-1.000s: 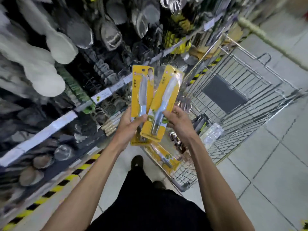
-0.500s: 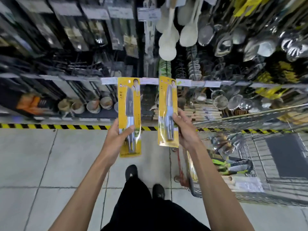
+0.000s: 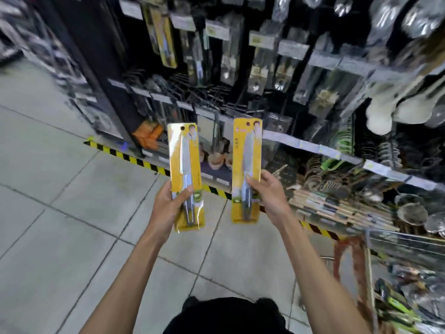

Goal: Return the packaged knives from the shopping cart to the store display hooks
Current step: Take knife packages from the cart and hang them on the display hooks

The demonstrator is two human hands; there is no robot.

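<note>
1. head view: left hand (image 3: 168,203) grip is curled round the lower end of one packaged knife (image 3: 185,165). right hand (image 3: 269,196) grip pinches the second packaged knife (image 3: 246,160). both are upright, apart, and held short of the display hooks (image 3: 212,92).
2. progress: neither is hung yet. shopping cart (image 3: 397,249) contents are blurred. a similar yellow pack (image 3: 163,37) hangs above.

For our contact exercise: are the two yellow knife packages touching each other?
Apart. The head view shows floor between the left-hand package and the right-hand package.
</note>
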